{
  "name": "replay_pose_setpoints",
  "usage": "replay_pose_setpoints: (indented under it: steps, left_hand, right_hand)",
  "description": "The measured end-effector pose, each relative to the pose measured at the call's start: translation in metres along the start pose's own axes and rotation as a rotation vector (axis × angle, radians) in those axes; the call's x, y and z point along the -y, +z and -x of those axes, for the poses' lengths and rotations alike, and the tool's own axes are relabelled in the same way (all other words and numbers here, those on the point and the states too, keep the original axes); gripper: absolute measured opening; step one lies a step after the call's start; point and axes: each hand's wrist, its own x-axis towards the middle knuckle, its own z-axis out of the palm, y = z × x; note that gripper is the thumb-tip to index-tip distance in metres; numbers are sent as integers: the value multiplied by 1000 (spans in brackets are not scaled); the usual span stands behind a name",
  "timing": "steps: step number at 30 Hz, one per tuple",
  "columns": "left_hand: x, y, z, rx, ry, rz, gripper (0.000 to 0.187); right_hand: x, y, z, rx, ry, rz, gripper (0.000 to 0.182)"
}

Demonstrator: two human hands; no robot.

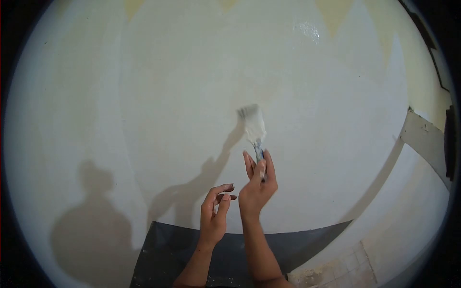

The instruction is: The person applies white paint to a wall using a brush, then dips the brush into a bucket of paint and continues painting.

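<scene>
My right hand (258,187) grips the handle of a paintbrush (255,126), fingers wrapped around it. White paint coats the brush's ferrule and bristles, and its head points up toward the wall (182,96), slightly blurred at the tip. Just left of that wrist, my left hand (216,211) is raised with fingers loosely curved and apart, holding nothing. The wall in front is mostly white, with yellowish patches (333,17) along the top and a shiny wet-looking spot (307,32) at the upper right.
Below my hands is a dark grey surface (165,249) with small pale specks. A shelf-like ledge (423,137) juts out at the right. Tiles (338,273) show at the lower right. Shadows of a person (93,225) and of my arm fall on the wall.
</scene>
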Motion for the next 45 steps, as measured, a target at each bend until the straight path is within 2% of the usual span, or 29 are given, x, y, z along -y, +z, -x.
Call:
replay_pose_setpoints:
  steps: [4,7,8,12,15,17,19,22,25,27,28,29,31,34,35,37,38,41,42,44,45]
  left_hand:
    - [7,-15,-2,-9,-6,10,20]
    - [9,-4,-3,-12,-38,26,15]
    - [12,-3,-1,-12,-52,38,14]
    - [26,14,7,-10,-53,121,15]
    - [47,23,14,-30,-114,197,19]
    - [54,38,22,-40,-176,203,21]
    - [65,61,29,95,-241,121,22]
    - [85,109,47,419,-358,-22,25]
    - [109,163,79,779,-447,-161,29]
    - [121,202,105,1022,-483,-284,31]
    - [136,217,117,1101,-473,-189,33]
    - [127,238,128,1184,-496,-240,32]
    - [156,268,168,1265,-477,-59,30]
    - [144,307,206,1467,-464,-86,28]
    - [153,305,211,1517,-480,-78,28]
    - [206,306,174,1616,-539,-44,28]
    - [199,319,157,1726,-539,-168,30]
    - [252,343,165,2016,-471,-116,34]
    - [252,346,170,2123,-435,-58,37]
    - [258,361,164,2142,-580,137,40]
    - [249,367,153,2141,-662,235,42]
  right_hand:
    - [-2,-13,20,-94,-81,35,37]
    - [-4,-17,-24,116,-556,570,41]
    - [-8,-12,-31,121,-641,754,52]
    - [-8,-17,-15,358,-533,908,53]
    - [0,-57,5,442,-262,679,55]
    - [7,-89,26,191,112,248,47]
    - [15,-129,46,-87,448,-191,41]
    - [7,-214,83,-422,633,-678,36]
    - [22,-294,103,-575,569,-548,39]
    - [53,-328,110,-746,433,-355,36]
    - [59,-339,112,-849,379,-259,35]
    - [74,-353,116,-949,331,-158,33]
    - [99,-374,125,-1114,192,37,27]
    - [137,-404,144,-1224,25,239,26]
    - [136,-403,150,-1259,-13,315,26]
    - [82,-396,132,-1360,-3,457,24]
    - [70,-398,124,-1399,-17,522,24]
    - [36,-411,102,-1538,-75,669,25]
    - [39,-405,93,-1594,-114,728,26]
    - [19,-422,85,-1679,-181,821,32]
    - [24,-410,69,-1713,-221,807,32]
